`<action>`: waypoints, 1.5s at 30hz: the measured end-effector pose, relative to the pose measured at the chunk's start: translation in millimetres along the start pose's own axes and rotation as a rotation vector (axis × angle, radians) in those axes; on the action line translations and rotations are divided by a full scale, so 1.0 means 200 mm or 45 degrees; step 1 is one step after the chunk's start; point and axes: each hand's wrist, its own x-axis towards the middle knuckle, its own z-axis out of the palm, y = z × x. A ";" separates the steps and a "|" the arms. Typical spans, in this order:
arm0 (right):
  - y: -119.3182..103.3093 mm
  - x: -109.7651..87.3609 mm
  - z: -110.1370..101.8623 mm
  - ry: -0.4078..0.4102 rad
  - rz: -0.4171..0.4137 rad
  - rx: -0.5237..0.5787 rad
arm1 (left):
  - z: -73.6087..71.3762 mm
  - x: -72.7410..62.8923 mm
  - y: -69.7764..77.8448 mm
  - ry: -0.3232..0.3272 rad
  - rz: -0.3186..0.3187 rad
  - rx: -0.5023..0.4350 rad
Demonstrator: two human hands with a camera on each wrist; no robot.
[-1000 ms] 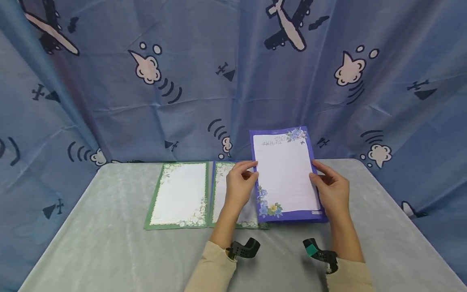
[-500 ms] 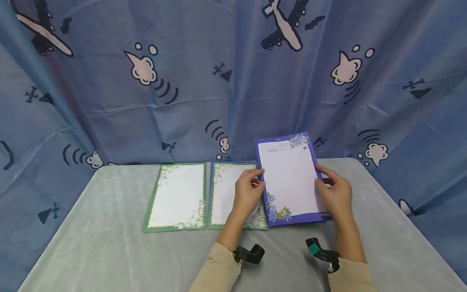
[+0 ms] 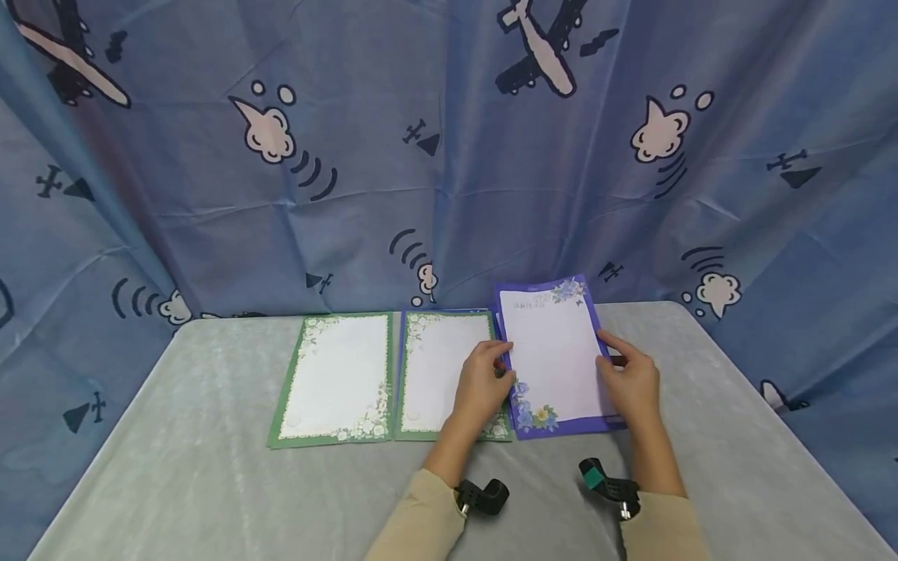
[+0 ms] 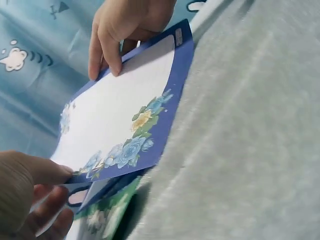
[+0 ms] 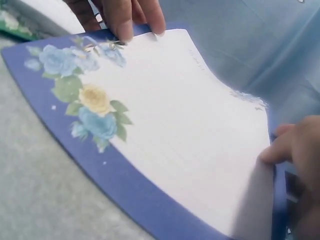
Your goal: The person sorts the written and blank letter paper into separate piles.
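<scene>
Both hands hold a sheet of writing paper (image 3: 557, 354) with a purple border, blue and yellow flowers and a little handwriting near its top. My left hand (image 3: 482, 383) pinches its left edge between thumb and fingers. On the opposite edge my right hand (image 3: 634, 383) pinches likewise. The sheet tilts up at the back, its lower edge close over the table, as the right wrist view shows its curved purple border (image 5: 100, 185). Under its left side, more purple and green paper shows in the left wrist view, including a green-bordered sheet (image 4: 107, 215).
Two green-bordered sheets with white flowers lie side by side on the table, the left sheet (image 3: 337, 378) and the middle sheet (image 3: 438, 374), which has a purple edge behind it. A grey cloth (image 3: 210, 483) covers the table. A blue patterned curtain (image 3: 365, 156) hangs behind.
The purple sheet has come down toward the table and slightly right, beside the middle green sheet, with both hands still pinching its edges. The view has shifted slightly.
</scene>
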 end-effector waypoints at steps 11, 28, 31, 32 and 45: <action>0.08 -0.01 0.09 -0.028 -0.041 -0.139 | 0.04 -0.03 -0.02 0.016 0.010 0.413; 0.12 -0.01 0.14 -0.102 -0.111 -0.441 | 0.05 -0.06 -0.04 -0.233 0.023 0.600; 0.12 -0.01 0.14 -0.120 -0.100 -0.464 | 0.06 -0.06 -0.05 -0.320 0.030 0.695; 0.12 -0.01 0.14 -0.127 -0.100 -0.473 | 0.06 -0.06 -0.05 -0.342 0.033 0.718; 0.12 -0.02 0.14 -0.243 -0.153 -0.551 | 0.06 -0.06 -0.03 -0.365 -0.006 0.715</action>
